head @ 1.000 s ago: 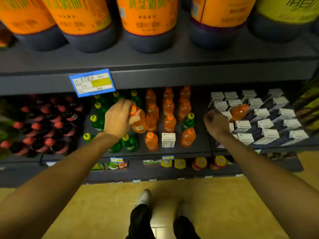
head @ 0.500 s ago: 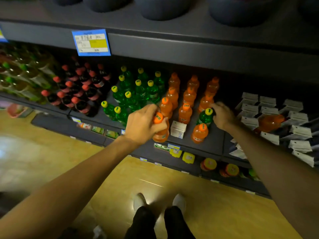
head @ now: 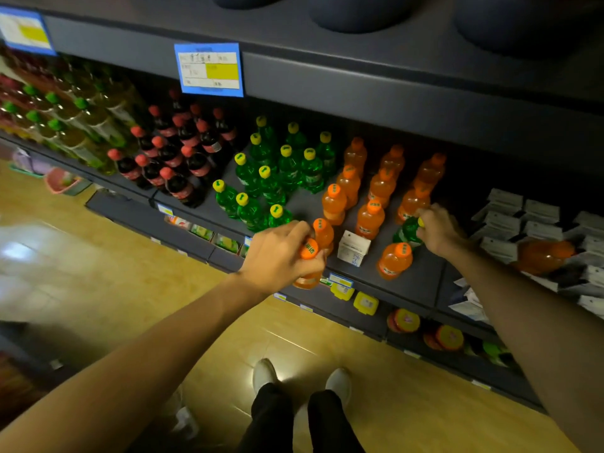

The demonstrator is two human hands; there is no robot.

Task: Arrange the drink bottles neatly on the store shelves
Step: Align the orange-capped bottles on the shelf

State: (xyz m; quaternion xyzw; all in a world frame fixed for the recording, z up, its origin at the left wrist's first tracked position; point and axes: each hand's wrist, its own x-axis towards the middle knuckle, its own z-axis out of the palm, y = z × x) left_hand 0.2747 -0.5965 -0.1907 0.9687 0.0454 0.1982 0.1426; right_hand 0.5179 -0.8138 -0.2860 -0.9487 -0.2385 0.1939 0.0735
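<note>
Gripping an orange bottle (head: 310, 266) by its neck, the left hand (head: 277, 256) has its fingers curled shut just under the cap, at the front edge of the shelf (head: 421, 282). That bottle stands roughly upright, long axis vertical, cap up and tipped slightly toward the person; its base looks to sit at or just past the shelf lip. Behind it, further in, lie the orange rows (head: 376, 191), so the bottle's place seems to be straight ahead and a little right of the left hand, which is the nearer one to it.

The right hand (head: 439, 233) is closed over the yellow cap of a green bottle (head: 407, 231) standing upright among the orange ones. Its own kind, the green group (head: 274, 171), stands to the left, across the orange rows, nearer the left hand. A small white carton (head: 353, 248) stands between the two hands. Off right, another orange bottle (head: 544, 256) lies on its side over the white packs (head: 539, 220), long axis running left to right, cap end hard to make out.
</note>
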